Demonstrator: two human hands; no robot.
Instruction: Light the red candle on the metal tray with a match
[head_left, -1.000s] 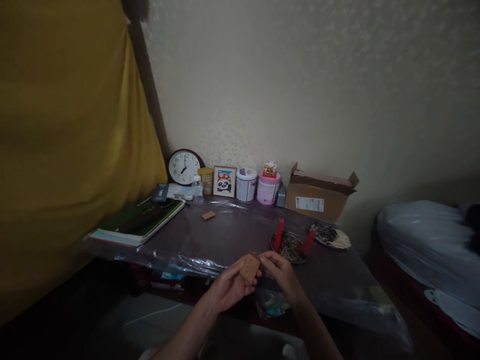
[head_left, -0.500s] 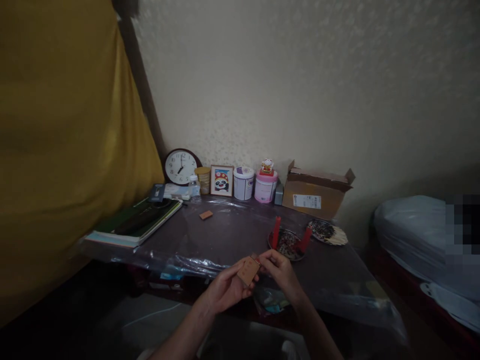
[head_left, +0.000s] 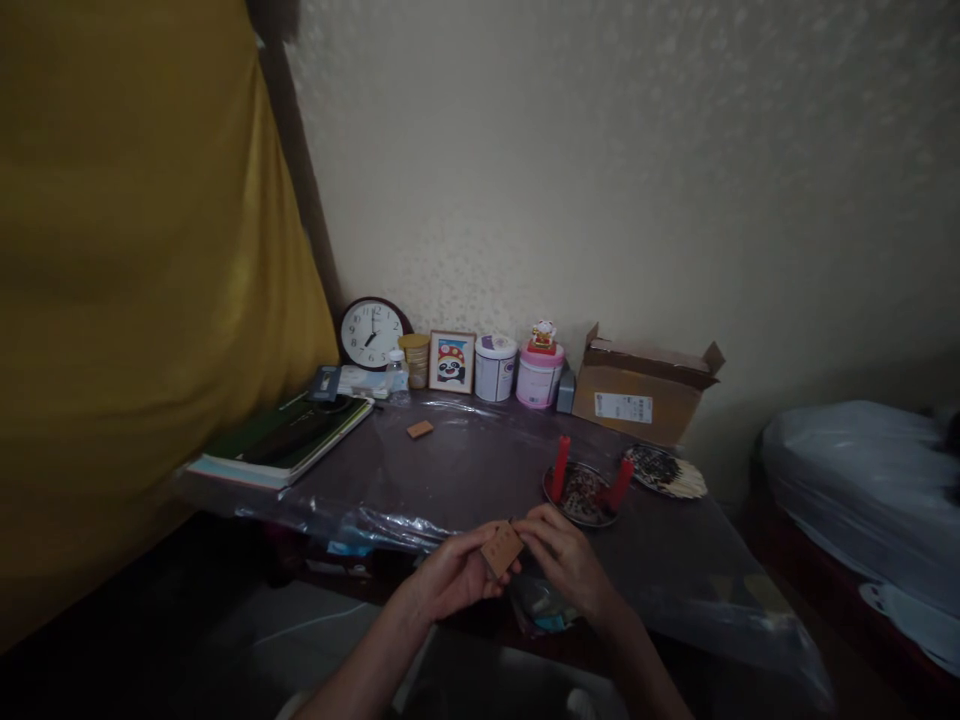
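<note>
A small brown cardboard matchbox (head_left: 502, 550) with dark marks on its face is held tilted above the near edge of the table. My left hand (head_left: 457, 577) is closed around it from the left, thumb along its upper edge. My right hand (head_left: 562, 560) has its fingers pinched together at the box's upper right end, touching it; whatever lies between those fingertips is hidden. Just beyond the right hand, a round dish (head_left: 585, 508) holds two red candles, the left one (head_left: 561, 468) upright and the right one (head_left: 621, 485) leaning. Neither shows a flame.
A second small brown box (head_left: 420, 429) lies on the plastic-covered table (head_left: 465, 470). Behind the candles is a plate (head_left: 686, 480) of pale sticks, several blackened. Books (head_left: 292, 440) lie left; a clock (head_left: 371, 333), picture frame (head_left: 452, 362), tins (head_left: 495, 370) and a carton (head_left: 637, 390) line the wall.
The view has shifted slightly, moving the scene right in the picture. My right fingers have closed in over the matchbox's end, where small red tips showed before.
</note>
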